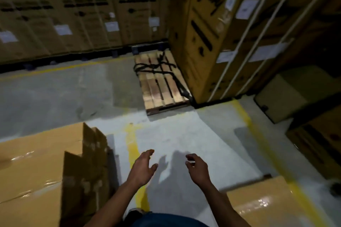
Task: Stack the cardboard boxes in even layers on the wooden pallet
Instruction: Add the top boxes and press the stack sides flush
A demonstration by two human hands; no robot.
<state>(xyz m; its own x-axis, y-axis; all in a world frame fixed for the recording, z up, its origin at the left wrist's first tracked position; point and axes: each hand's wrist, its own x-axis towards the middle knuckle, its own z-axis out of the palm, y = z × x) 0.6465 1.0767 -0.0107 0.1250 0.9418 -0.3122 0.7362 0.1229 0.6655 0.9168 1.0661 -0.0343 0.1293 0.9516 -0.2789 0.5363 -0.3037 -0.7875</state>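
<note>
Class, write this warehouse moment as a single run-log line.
left hand: empty, open | right hand: empty, open | wooden pallet: no boxes, black strap | taped cardboard boxes: beside person

Both forearms bare, extended forward and low, converging slightly. Left hand (pixel 144 167) palm turned inward, fingers spread and loosely bent, holding nothing. Right hand (pixel 197 167) opposite it, fingers curled loosely inward, also holding nothing. Hands apart, not touching.

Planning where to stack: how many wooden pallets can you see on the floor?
1. The wooden pallet lies ahead on the floor, beside the tall strapped boxes, with a black strap on it. Others may be hidden under stacks.
</note>
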